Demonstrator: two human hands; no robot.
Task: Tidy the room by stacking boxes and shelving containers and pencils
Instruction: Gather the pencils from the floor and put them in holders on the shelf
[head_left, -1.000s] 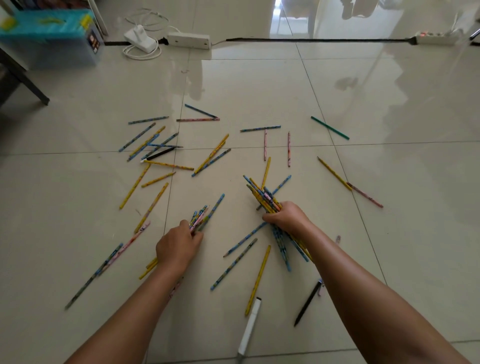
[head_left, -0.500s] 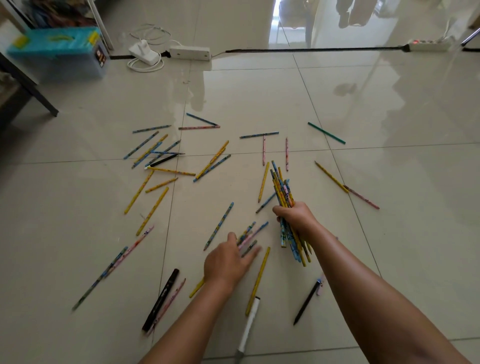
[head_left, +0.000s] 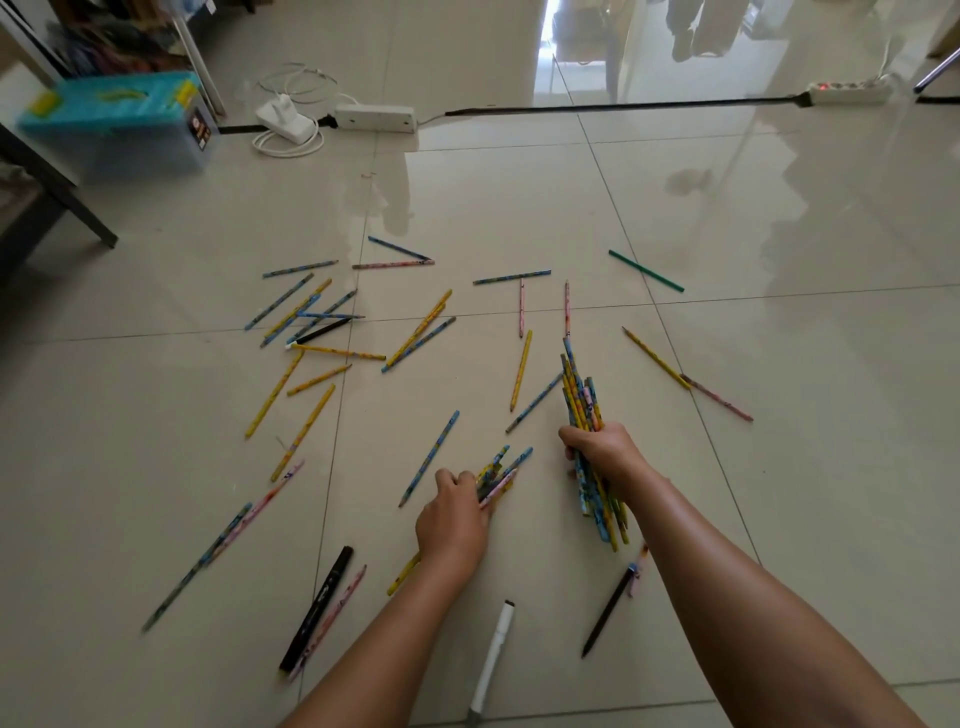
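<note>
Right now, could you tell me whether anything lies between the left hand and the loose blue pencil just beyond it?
Nothing visible does: only bare floor tile separates the left hand, which grips a small bunch of pencils, from the blue pencil.

Both forearms are bare from the lower edge of the view up to the wrists, with no sleeve, watch, bracelet or glove on them, and the left hand (head_left: 453, 525) and right hand (head_left: 605, 451) are bare, ringless as far as shows.
</note>
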